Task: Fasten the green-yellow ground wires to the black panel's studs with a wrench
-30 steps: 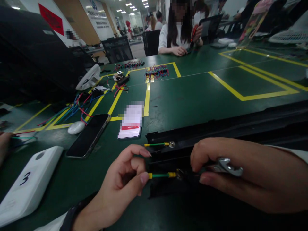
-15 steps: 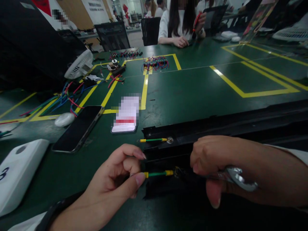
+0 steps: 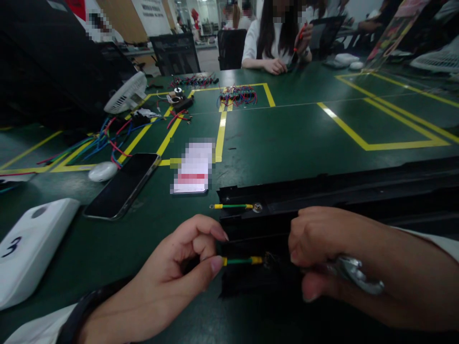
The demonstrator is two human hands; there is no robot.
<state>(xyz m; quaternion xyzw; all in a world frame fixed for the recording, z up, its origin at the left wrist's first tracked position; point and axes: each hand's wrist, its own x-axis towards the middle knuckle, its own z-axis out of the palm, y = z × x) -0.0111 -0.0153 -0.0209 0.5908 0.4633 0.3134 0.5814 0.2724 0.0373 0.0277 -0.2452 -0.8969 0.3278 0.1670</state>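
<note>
Between thumb and finger, my left hand (image 3: 190, 260) pinches the left end of a short green wire with yellow ends (image 3: 242, 261). The wire's right end meets a bolt spot (image 3: 267, 259) on the near black metal rail (image 3: 234, 282). Closed around a silver wrench (image 3: 355, 274), my right hand (image 3: 322, 243) is over the same rail, right of that spot; the wrench's open jaw sticks out toward my wrist and its other end is hidden. A second green wire with yellow ends (image 3: 234, 206) is fastened by a nut (image 3: 257, 207) on the far black rail (image 3: 304, 198).
A lit phone (image 3: 193, 167), a dark phone (image 3: 124, 186), a white earbud case (image 3: 103, 171) and a white box marked 3 (image 3: 36, 248) lie left. Beyond are loose wires (image 3: 103, 138), a white fan (image 3: 125, 93) and wire bundles (image 3: 238, 95). A person (image 3: 274, 43) sits across the table.
The view has shifted slightly, moving most things a little rightward. My right thumb has drawn up closer to the fingers around the wrench. My left hand keeps its pinch on the wire.
</note>
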